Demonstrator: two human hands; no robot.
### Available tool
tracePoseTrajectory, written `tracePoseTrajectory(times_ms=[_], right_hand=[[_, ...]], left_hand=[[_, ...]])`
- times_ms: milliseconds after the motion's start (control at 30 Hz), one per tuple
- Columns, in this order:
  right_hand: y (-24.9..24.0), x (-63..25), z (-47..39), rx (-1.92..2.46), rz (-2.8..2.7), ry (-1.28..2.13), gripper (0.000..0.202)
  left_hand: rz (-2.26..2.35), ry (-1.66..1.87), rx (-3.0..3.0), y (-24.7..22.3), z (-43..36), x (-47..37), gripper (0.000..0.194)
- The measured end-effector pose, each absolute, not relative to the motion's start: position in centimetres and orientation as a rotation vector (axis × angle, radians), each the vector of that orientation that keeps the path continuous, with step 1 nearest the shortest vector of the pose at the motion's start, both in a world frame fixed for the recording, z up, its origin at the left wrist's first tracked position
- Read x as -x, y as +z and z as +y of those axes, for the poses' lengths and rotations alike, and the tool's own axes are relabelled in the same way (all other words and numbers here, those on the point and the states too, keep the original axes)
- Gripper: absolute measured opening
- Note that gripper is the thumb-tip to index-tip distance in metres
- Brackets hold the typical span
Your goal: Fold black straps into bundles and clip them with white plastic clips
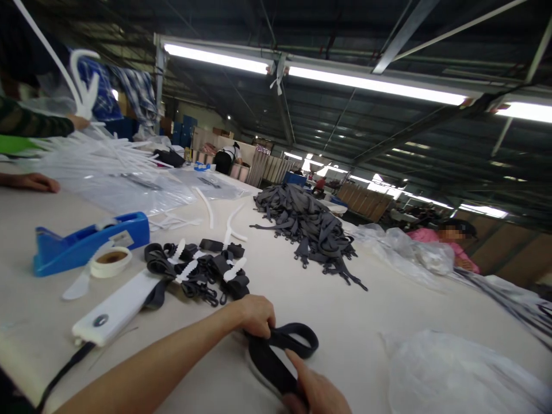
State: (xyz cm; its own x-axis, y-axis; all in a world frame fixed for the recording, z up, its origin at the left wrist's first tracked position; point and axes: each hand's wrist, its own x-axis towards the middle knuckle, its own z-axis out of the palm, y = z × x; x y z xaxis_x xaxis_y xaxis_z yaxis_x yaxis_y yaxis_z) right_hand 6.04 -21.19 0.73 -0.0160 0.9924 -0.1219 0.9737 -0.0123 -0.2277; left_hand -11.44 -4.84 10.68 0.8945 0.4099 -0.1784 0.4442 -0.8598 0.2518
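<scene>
A dark grey webbing strap [272, 362] is looped near the front of the table, between my two hands. My left hand [259, 315] is closed, its fingers wrapped round the strap at the loop's upper left. Lower down, my right hand [321, 386] grips the strap at the bottom edge, partly out of view. Beyond my left hand lie folded strap bundles [161, 261], several with white ties [187, 270] and dark hooks. A heap of loose grey straps [302, 218] with clips spreads across the table's far middle.
Left of the bundles are a blue tape dispenser [90, 244], a tape roll [111, 263] and a white corded device [114, 310]. A co-worker's hands [34, 182] are at far left, by white strips [103, 152]. Plastic bags [461, 374] lie at right; a person in pink [466, 253] is beyond.
</scene>
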Motion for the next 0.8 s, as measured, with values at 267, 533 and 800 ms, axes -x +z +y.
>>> tracePoseTrajectory(times_ms=[267, 533, 800], right_hand=[[6.2, -6.4, -19.0, 2.359, -1.922, 0.258, 0.081], [9.2, -6.1, -15.7, 2.341, -2.316, 0.113, 0.031], [8.4, -5.6, -15.6, 2.273, -2.348, -0.082, 0.011]], left_hand=[[0.572, -0.147, -2.796, 11.0, -6.0, 11.5, 0.041], [0.529, -0.114, -2.806, 10.5, -5.6, 11.9, 0.033], [0.629, -0.188, -2.855, 10.8, -7.0, 12.4, 0.029]])
